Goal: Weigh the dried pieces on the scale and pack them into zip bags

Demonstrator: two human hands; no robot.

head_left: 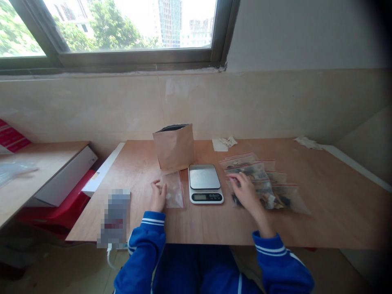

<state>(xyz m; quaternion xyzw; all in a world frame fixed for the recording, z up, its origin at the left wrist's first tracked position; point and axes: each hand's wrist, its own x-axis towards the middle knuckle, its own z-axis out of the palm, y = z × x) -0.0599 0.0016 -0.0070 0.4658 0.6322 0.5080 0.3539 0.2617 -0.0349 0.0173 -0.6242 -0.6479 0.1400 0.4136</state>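
Note:
My left hand [158,197] rests on the table with loosely curled fingers apart, holding nothing. Beside it lies a flat clear zip bag [175,195] with a red seal edge. My right hand [244,191] is over a pile of clear zip bags [283,199] holding dark and brownish pieces. Its fingertips close on the red-edged top of one zip bag [257,169]; the exact grip is partly hidden. Between my hands stands a white kitchen scale [206,184] with a bare metal plate. Behind the flat bag, a brown paper pouch [175,149] stands upright, open at the top.
A blurred-out device [115,218] with a white cable [109,257] lies at the table's left front. Crumpled tissue [228,142] and a white paper lie at the back. A red stool [72,204] stands between this table and another table [45,163] at left.

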